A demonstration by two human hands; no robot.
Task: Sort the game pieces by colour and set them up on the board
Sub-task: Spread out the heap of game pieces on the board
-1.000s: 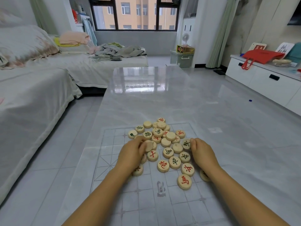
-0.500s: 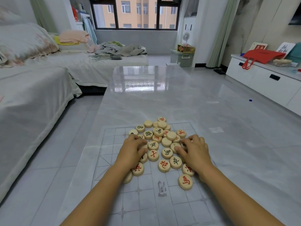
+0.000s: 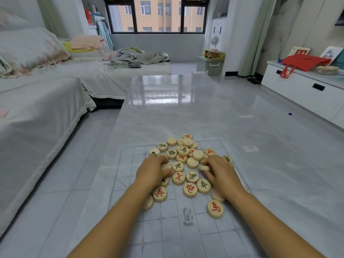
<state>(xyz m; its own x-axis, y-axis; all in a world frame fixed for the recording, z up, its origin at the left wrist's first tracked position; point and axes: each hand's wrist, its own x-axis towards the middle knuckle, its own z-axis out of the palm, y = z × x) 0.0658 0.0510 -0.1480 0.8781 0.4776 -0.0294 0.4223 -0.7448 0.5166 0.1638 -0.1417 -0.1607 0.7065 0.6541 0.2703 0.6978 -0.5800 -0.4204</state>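
Observation:
Round wooden game pieces [image 3: 187,152] with red or green characters lie heaped on a clear gridded board [image 3: 167,229]; several show blank backs. My left hand [image 3: 151,173] lies on the heap's left edge, its curled fingers and thumb pinching a blank-faced piece [image 3: 166,167]. On the right edge, the fingertips of my right hand [image 3: 222,173] pinch a tilted piece [image 3: 204,167]. A red horse piece [image 3: 215,209] and a red soldier piece [image 3: 159,193] lie nearest me. Both hands hide some pieces.
The board lies on a glossy grey marble table [image 3: 186,112] that runs far ahead. A covered sofa [image 3: 37,108] lines the left side. At the right stands a white cabinet [image 3: 301,90] with a red bag [image 3: 305,61] on it.
Both hands have moved forward into the heap. My right hand has shifted left and tipped a piece up in its fingertips. My left hand has closed on a blank piece.

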